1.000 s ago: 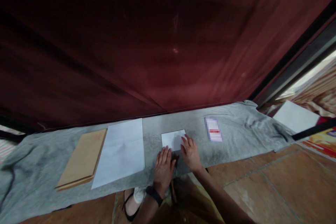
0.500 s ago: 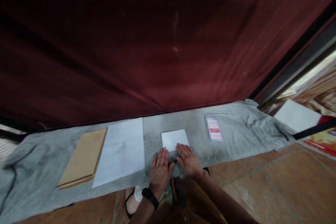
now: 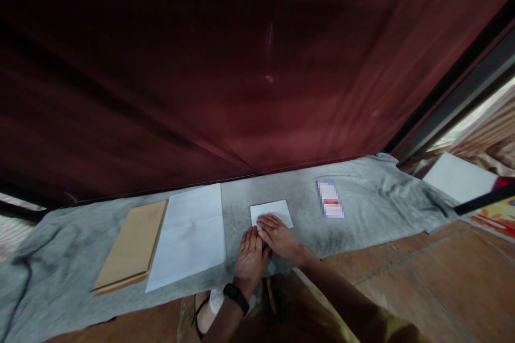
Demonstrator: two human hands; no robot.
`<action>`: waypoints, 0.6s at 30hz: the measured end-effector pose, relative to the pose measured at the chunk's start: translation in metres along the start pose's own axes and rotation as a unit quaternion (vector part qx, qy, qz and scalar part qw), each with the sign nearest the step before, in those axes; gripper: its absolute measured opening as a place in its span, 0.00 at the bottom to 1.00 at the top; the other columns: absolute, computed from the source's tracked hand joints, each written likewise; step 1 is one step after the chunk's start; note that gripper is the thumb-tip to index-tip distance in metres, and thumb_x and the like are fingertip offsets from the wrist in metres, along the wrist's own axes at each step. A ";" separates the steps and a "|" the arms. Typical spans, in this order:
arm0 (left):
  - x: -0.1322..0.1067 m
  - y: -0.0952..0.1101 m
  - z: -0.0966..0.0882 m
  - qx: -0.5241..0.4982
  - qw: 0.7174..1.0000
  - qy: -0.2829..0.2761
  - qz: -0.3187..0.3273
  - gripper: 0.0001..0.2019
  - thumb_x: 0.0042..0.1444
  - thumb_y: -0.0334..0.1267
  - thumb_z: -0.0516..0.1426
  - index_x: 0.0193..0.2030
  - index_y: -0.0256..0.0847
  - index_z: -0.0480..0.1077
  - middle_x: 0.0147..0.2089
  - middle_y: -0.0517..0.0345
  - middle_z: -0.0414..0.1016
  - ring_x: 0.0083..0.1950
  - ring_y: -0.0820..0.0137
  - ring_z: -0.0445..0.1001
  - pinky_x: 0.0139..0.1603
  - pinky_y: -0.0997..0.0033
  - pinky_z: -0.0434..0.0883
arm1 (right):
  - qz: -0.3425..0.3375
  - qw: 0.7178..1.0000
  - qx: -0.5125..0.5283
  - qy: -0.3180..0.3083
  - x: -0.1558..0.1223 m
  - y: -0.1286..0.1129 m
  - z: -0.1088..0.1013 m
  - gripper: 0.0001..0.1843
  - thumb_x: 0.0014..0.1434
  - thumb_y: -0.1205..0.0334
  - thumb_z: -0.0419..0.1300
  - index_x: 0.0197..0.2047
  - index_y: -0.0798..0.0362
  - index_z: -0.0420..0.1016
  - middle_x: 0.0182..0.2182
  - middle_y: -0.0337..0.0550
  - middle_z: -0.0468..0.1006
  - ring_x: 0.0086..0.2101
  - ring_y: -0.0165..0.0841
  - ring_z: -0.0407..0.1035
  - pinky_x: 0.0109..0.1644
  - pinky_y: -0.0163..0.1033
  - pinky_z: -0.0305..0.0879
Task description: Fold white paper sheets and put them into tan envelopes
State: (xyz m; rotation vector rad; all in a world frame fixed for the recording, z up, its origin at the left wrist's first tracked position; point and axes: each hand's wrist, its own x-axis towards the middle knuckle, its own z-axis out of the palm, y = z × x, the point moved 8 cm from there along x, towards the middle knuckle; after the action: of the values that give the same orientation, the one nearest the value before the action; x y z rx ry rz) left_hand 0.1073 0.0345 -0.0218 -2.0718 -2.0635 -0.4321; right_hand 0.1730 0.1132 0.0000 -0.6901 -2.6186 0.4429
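Note:
A small folded white paper (image 3: 277, 210) lies on the grey cloth (image 3: 362, 198) in front of me. My left hand (image 3: 250, 259), with a black band on its wrist, lies flat with fingers stretched out on the paper's near edge. My right hand (image 3: 277, 236) lies flat across the paper's near left part, fingers pointing left and touching the left hand's fingertips. Neither hand grips anything.
On the cloth to the left lie a large white sheet (image 3: 188, 235) and a stack of brown envelopes (image 3: 132, 246). A small printed slip (image 3: 330, 199) lies to the right. A dark red curtain (image 3: 241, 64) hangs behind. Another white sheet (image 3: 458, 177) lies far right.
My right hand slid left across the small paper, from its right side to its near left part. The left hand stayed flat at the near edge.

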 end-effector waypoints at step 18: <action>-0.004 0.000 0.006 0.015 1.000 0.014 -0.007 0.25 0.66 0.42 0.51 0.65 0.30 0.66 0.67 0.38 0.68 0.69 0.55 0.65 0.66 0.51 0.67 | 0.022 0.999 -0.026 -0.004 0.037 0.020 0.019 0.23 0.72 0.61 0.49 0.66 0.57 0.67 0.65 0.50 0.67 0.65 0.36 0.61 0.71 0.49 0.55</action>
State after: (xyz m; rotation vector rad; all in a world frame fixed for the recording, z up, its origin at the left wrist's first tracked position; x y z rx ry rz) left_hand 0.1072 0.0323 -0.0287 -2.0243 -2.0573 -0.4273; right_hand 0.1425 0.1452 -0.0139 -0.7643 -2.6355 0.3937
